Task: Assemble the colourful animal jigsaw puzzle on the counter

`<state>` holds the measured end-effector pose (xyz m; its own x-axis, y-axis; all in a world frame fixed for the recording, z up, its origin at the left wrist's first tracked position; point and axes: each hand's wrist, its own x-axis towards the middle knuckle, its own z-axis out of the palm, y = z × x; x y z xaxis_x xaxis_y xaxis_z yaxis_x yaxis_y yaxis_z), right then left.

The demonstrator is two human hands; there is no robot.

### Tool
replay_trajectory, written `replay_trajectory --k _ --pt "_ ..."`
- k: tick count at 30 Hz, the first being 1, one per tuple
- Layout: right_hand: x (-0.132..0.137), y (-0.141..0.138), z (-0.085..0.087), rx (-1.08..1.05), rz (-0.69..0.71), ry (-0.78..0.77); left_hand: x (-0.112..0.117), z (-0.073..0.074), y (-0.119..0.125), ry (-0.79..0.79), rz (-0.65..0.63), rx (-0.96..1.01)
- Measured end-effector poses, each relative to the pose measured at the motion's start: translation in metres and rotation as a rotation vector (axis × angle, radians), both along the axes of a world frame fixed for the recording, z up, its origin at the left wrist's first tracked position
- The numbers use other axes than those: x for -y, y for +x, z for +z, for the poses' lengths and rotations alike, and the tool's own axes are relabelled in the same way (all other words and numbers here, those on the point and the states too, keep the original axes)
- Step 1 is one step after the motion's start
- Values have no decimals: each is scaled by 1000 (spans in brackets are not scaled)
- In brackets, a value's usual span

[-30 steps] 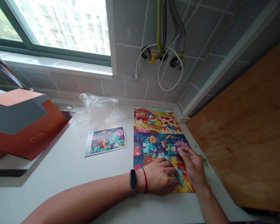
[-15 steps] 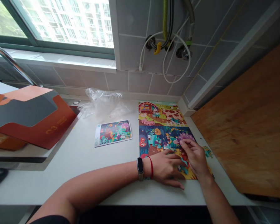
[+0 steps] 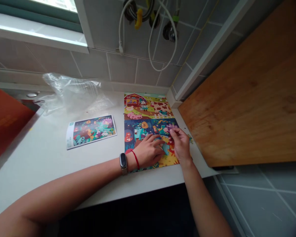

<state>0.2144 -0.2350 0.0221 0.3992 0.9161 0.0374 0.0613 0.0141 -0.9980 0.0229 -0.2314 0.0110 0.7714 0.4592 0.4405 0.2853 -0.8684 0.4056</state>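
A colourful jigsaw puzzle [image 3: 148,113] lies on the white counter, with a farm scene at the back and a dark blue night scene nearer me. My left hand [image 3: 148,151] rests palm down over the front part, fingers spread, and hides some of it. On that wrist are a dark smart band and a red cord. At the puzzle's right side my right hand [image 3: 181,143] is closed in a pinch, thumb and forefinger meeting beside the purple fan-shaped figure [image 3: 172,127]. Whatever is between these fingertips is hidden.
Left of the puzzle lies a picture card [image 3: 92,131], with a crumpled clear plastic bag [image 3: 75,93] behind it. An orange-red box [image 3: 7,121] stands at far left. A wooden panel [image 3: 241,98] rises on the right, a loose puzzle piece [image 3: 190,139] near its base.
The view has swung right and down, so everything sits further left and higher. My left fingers have drawn back a little over the puzzle. My right hand stays pinched near the purple figure.
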Motion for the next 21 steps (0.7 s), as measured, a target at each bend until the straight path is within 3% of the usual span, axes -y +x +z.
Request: replay_trajectory --k 5,11,15,21 --pt "28 12 7 60 -57 52 -9 -4 0 -242 -25 134" --pt "93 23 3 403 164 -69 -21 -4 -6 -632 223 546" --pt "104 24 -4 586 233 -40 -20 0 -7 -639 235 599" --pt "100 20 -7 716 217 41 -14 5 -8 -528 205 549"
